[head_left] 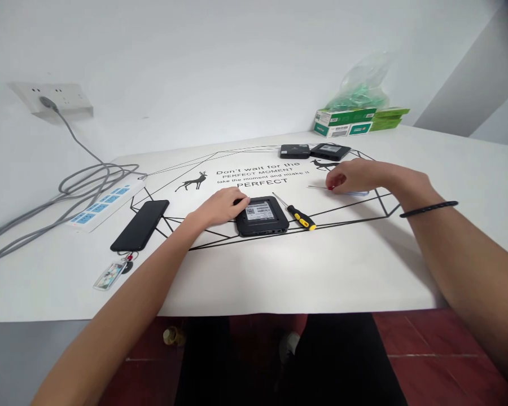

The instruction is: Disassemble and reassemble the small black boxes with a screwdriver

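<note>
A flat black set-top box (257, 226) lies with its white-labelled side up and its ports facing me. My left hand (222, 207) grips the left edge of this box, fingers closed over its far left corner. Just right of the box lies a black-and-yellow screwdriver (301, 217), its tip pointing away and left. Farther right, my right hand (355, 176) has its fingers curled down at a thin screwdriver (317, 187) with a red part by the fingers. A pale handle end shows under the palm; the fingers hide the middle.
Two more black boxes (295, 151) sit farther back. At the left are a phone (140, 225) with a charm (110, 275), a power strip (105, 206) and coiled grey cable (82, 189). Green-and-white cartons (342, 123) with a plastic bag (359, 84) stand by the wall.
</note>
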